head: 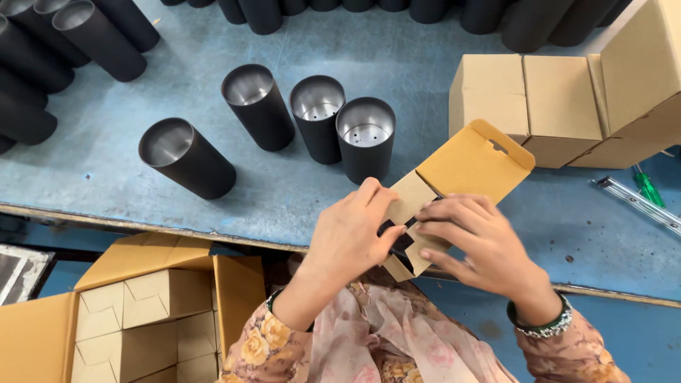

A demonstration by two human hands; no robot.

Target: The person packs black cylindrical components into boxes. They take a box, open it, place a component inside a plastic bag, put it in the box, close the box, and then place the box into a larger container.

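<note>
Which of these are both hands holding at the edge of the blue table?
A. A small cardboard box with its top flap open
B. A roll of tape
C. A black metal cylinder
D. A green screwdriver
A: the left hand and right hand grip a small cardboard box with its flap raised.

Left hand and right hand both grip a small cardboard box with its flap open toward 1 o'clock, something black showing inside. Four open black metal cylinders stand on the blue tabletop at 11 o'clock. Closed cartons at 2 o'clock; green screwdriver at 3. Large carton of small boxes at 8 o'clock.
</note>
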